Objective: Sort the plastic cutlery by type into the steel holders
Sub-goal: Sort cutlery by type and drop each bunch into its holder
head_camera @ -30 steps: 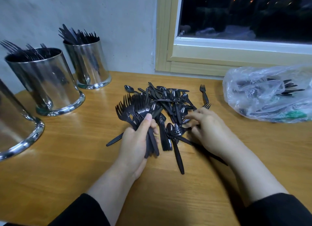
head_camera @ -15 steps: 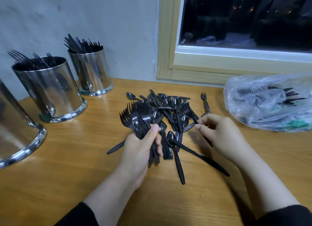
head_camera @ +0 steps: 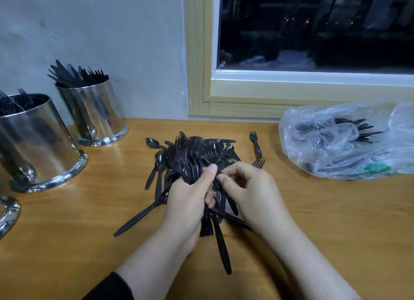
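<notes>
Plastic cutlery (head_camera: 192, 156), all black, lies in a loose pile at the middle of the wooden table (head_camera: 313, 221), and part of it is gathered into a bundle of forks (head_camera: 190, 163) held above the pile. The left hand (head_camera: 188, 207) grips this bundle, fingers curled round the handles and thumb pressed across the front just below the fanned tines. The right hand (head_camera: 251, 192) meets the bundle from the right, its thumb and curled fingers closed on a handle just beside the left thumb; which piece it pinches cannot be told. Below the hands, handles project toward the viewer, and one long piece (head_camera: 139, 219) lies angled out to the left. Two single forks lie apart on the right of the pile: a far fork (head_camera: 255, 142) and a near fork (head_camera: 258, 163) next to the right knuckles. One spoon (head_camera: 152, 142) lies at the pile's upper left edge. Three steel holders are visible at left: the rear holder (head_camera: 96, 113) contains upright black pieces, the middle holder (head_camera: 38, 142) contains forks, and of the near holder (head_camera: 9, 212) only the base rim shows. A clear plastic bag (head_camera: 349, 140) at right contains further black cutlery.
</notes>
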Tool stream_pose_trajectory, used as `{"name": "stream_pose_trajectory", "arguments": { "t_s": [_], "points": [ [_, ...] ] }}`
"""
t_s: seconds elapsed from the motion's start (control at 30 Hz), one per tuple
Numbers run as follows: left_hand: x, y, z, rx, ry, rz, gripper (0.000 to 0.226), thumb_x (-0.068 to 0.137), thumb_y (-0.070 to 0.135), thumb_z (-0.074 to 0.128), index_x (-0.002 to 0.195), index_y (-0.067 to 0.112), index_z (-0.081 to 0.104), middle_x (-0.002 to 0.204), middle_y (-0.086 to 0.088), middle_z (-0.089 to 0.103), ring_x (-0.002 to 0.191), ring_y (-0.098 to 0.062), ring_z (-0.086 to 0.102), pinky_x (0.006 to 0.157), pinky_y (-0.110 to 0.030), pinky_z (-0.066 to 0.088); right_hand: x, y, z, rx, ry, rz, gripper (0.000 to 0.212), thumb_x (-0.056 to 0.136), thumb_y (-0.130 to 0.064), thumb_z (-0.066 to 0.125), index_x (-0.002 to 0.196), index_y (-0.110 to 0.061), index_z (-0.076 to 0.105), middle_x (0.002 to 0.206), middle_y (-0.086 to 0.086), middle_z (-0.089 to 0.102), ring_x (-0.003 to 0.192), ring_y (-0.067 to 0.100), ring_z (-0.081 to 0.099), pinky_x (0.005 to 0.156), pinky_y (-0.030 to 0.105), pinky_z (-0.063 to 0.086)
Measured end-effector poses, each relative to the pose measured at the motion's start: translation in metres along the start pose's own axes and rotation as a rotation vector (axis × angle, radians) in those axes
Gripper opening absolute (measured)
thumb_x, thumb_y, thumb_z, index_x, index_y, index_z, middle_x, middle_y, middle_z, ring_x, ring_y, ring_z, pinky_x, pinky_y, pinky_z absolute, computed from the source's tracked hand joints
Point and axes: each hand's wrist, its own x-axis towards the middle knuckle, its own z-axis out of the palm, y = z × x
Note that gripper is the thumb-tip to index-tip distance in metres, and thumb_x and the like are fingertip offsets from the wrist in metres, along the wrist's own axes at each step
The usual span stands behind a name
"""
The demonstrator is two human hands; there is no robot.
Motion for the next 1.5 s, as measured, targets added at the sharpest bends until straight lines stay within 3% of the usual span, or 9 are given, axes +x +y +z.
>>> {"name": "stream_pose_trajectory", "arguments": {
  "t_s": [0.17,0.27,0.57,0.7,0.93,1.03,1.13,1.4,1.5],
  "points": [
    [0.014,0.001,0.003,0.051,-0.022,0.018,0.051,0.097,0.035,0.068,0.069,-0.006,0.057,0.062,-0.012,0.042,0.061,-0.025,0.043,0.063,-0.042,0.04,0.001,0.001,0.013,-0.203,0.07,-0.245,0.015,0.091,-0.015,0.068,0.077,-0.019,0.067,0.072,-0.012,0.059,0.074,0.001,0.055,0.067,0.01,0.036],
    [0.018,0.002,-0.002,0.073,-0.009,0.015,0.044,0.102,0.032,0.061,0.063,0.011,0.064,0.06,-0.011,0.042,0.056,-0.024,0.041,0.058,-0.037,0.038,0.007,0.006,0.011,-0.158,0.006,-0.277,0.014,0.094,-0.02,0.063,0.087,-0.023,0.075,0.079,-0.012,0.064,0.079,0.003,0.059,0.071,0.012,0.041],
    [0.033,0.011,-0.012,-0.097,0.042,0.012,0.042,0.105,0.036,0.052,0.072,0.013,0.062,0.059,-0.006,0.055,0.058,-0.028,0.063,0.062,-0.037,0.053,0.062,0.081,-0.022,-0.402,0.23,0.308,0.039,0.094,-0.035,0.067,0.126,-0.013,0.065,0.114,0.009,0.07,0.106,0.028,0.063,0.096,0.039,0.047],
    [0.035,0.004,-0.017,-0.014,0.003,0.016,0.032,0.099,0.036,0.064,0.07,0.022,0.062,0.057,0.001,0.038,0.049,-0.018,0.037,0.052,-0.032,0.039,0.078,0.084,-0.018,-0.518,0.148,0.436,0.039,0.092,-0.049,0.064,0.117,-0.019,0.07,0.114,0.004,0.071,0.113,0.031,0.06,0.099,0.048,0.04],
    [0.036,0.006,-0.017,-0.022,-0.024,0.015,0.025,0.101,0.019,0.063,0.076,0.02,0.064,0.058,0.003,0.042,0.048,-0.017,0.036,0.045,-0.026,0.036,0.089,0.094,-0.019,-0.499,0.11,0.49,0.024,0.09,-0.049,0.066,0.089,-0.026,0.068,0.098,-0.002,0.07,0.102,0.029,0.061,0.093,0.044,0.034],
    [0.034,0.009,-0.014,0.017,-0.003,0.03,0.03,0.102,0.02,0.06,0.082,-0.003,0.064,0.056,-0.002,0.042,0.046,-0.019,0.037,0.046,-0.027,0.037,0.085,0.094,-0.025,-0.304,0.127,0.441,0.019,0.089,-0.036,0.068,0.081,-0.019,0.068,0.076,0.0,0.071,0.083,0.025,0.068,0.087,0.044,0.051],
    [0.03,0.013,-0.015,0.111,0.041,0.074,0.038,0.103,0.026,0.058,0.082,-0.005,0.065,0.056,-0.006,0.051,0.046,-0.021,0.046,0.051,-0.033,0.044,0.076,0.078,-0.032,-0.053,0.18,0.323,0.011,0.088,-0.016,0.066,0.082,-0.007,0.068,0.063,0.007,0.069,0.055,0.006,0.062,0.059,0.021,0.047],
    [0.021,0.021,-0.009,0.228,-0.102,0.04,0.017,0.104,0.024,0.057,0.107,0.017,0.072,0.088,0.001,0.08,0.08,-0.016,0.078,0.078,-0.036,0.063,0.067,0.034,-0.02,0.261,0.061,-0.053,0.012,0.093,-0.018,0.07,0.085,-0.009,0.068,0.068,0.006,0.061,0.063,0.009,0.053,0.062,0.02,0.043],
    [0.019,0.015,-0.01,0.273,-0.216,0.016,0.015,0.102,0.023,0.059,0.108,0.021,0.072,0.071,-0.004,0.073,0.062,-0.019,0.069,0.068,-0.039,0.06,0.067,0.027,-0.008,0.235,0.072,-0.103,0.012,0.093,-0.02,0.07,0.083,-0.013,0.068,0.072,-0.006,0.066,0.068,0.005,0.057,0.065,0.018,0.045]
  ]
}}
